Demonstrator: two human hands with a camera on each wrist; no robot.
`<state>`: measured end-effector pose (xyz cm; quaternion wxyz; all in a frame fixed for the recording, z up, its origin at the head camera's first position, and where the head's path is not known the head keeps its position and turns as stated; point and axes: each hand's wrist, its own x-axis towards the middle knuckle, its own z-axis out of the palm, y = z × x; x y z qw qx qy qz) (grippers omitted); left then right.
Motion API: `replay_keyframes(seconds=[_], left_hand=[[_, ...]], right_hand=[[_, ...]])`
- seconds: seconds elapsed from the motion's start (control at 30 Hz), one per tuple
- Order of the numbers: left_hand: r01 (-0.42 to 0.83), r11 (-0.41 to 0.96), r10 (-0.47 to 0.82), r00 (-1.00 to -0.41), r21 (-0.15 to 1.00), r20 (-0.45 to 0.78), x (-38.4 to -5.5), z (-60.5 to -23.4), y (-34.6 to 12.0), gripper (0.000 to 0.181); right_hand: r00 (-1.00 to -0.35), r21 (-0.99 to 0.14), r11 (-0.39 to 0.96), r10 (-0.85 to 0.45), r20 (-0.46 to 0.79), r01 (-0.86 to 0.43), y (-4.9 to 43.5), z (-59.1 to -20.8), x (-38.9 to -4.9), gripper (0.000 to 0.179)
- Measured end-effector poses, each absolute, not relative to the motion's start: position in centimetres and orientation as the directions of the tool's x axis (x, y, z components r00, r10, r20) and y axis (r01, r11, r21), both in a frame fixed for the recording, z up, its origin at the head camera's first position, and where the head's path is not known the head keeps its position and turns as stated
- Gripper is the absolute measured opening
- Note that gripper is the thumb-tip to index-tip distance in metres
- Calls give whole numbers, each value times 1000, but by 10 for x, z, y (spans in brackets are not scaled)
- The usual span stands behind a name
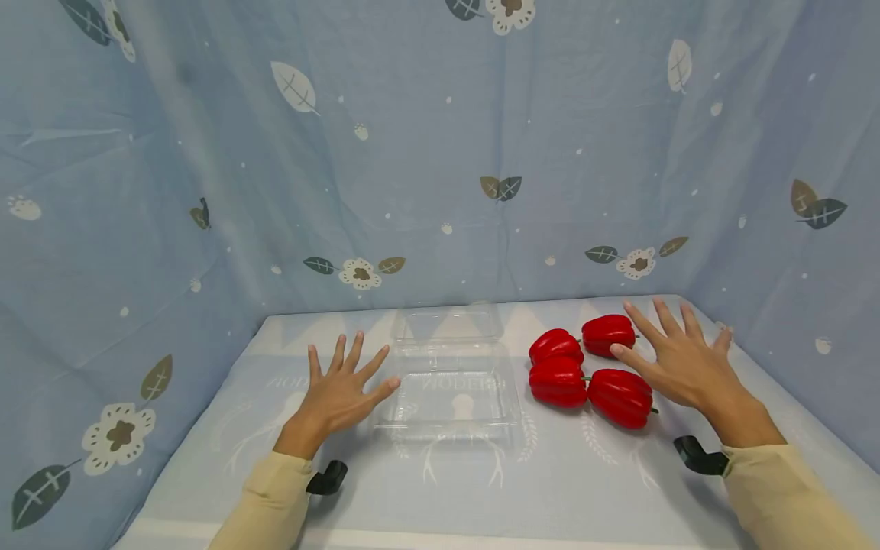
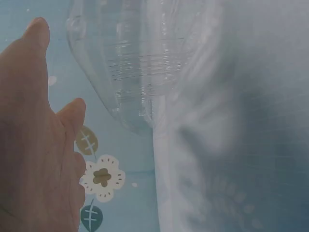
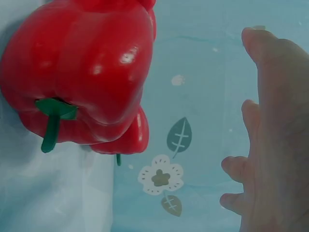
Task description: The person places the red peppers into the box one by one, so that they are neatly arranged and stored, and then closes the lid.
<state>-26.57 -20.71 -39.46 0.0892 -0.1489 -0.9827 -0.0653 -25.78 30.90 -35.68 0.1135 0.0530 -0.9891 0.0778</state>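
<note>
My left hand [image 1: 341, 392], fingers spread, hovers just left of a clear plastic container [image 1: 450, 388] whose lid [image 1: 447, 325] is folded back behind it. In the left wrist view the container [image 2: 140, 58] appears beyond the thumb, apart from it. My right hand [image 1: 690, 363] is also spread wide and holds nothing. To its left are several red bell peppers with green stems; the front one [image 1: 622, 399] is nearest to the wrist, and another [image 1: 608, 334] lies by the fingertips. A large bell pepper [image 3: 82, 67] fills the upper left of the right wrist view, apart from the hand.
A pale patterned cloth [image 1: 440, 496] covers the table. Blue printed fabric [image 1: 412, 153] hangs at the back and on both sides. Two more peppers, one behind [image 1: 555, 346] and one in front [image 1: 557, 382], sit on the side toward the container.
</note>
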Motion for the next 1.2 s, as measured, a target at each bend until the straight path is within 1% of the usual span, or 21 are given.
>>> replay_keyframes(seconds=[0.43,0.73,1.0,1.2], left_hand=[[308,946,279,-933,105,228,-251,-402,-206,75],[314,944,282,-926,101,251,-243,-403,-203,74],[310,939,263,-925,146,273,-239,-410,-201,72],[301,932,234,-925,201,300,-237,-416,-202,72]], right_hand=[[-965,-141,983,-79,250,-117,307,-362,-250,99],[-962,-126,984,-87,257,-123,308,-368,-241,95],[-967,-129,984,-87,239,-121,310,-378,-233,93],[-962,-128,984,-91,259,-127,307,-387,-230,91]])
